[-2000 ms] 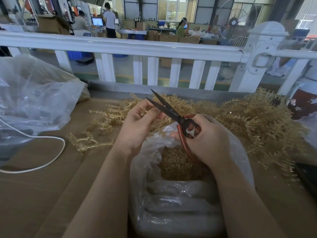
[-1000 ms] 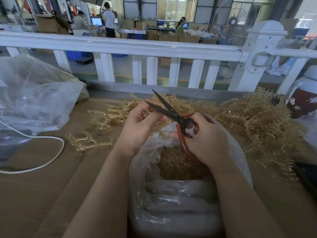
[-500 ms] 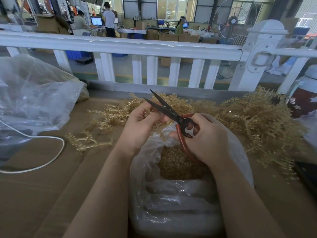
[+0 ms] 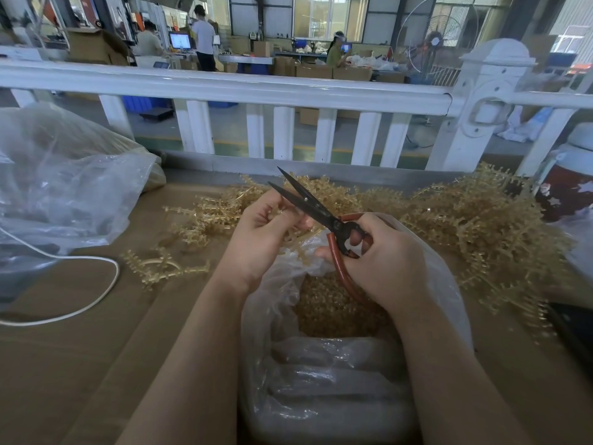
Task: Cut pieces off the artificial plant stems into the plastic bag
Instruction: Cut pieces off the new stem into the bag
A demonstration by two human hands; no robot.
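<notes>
My right hand (image 4: pixel 382 261) grips the red handles of black-bladed scissors (image 4: pixel 308 202), whose blades stand apart and point up and left. My left hand (image 4: pixel 266 232) pinches a thin golden artificial plant stem (image 4: pixel 296 234) just beside the blades. Both hands hover over the mouth of a clear plastic bag (image 4: pixel 282 284) that holds a heap of small golden cut pieces (image 4: pixel 330 309). A big pile of golden stems (image 4: pixel 475 226) lies behind and to the right of the bag.
Loose stems (image 4: pixel 160 268) lie on the brown cardboard table (image 4: pixel 64 364) at left, near a white cable (image 4: pixel 96 300). A large crumpled clear bag (image 4: pixel 57 187) fills the far left. A white fence (image 4: pixel 256 91) borders the table's back; a red-and-white container (image 4: pixel 564 187) stands at right.
The scissor blades have stayed apart and nearly in place. My left hand's fingers have shifted the stem slightly at the blades. The bag and piles are unmoved.
</notes>
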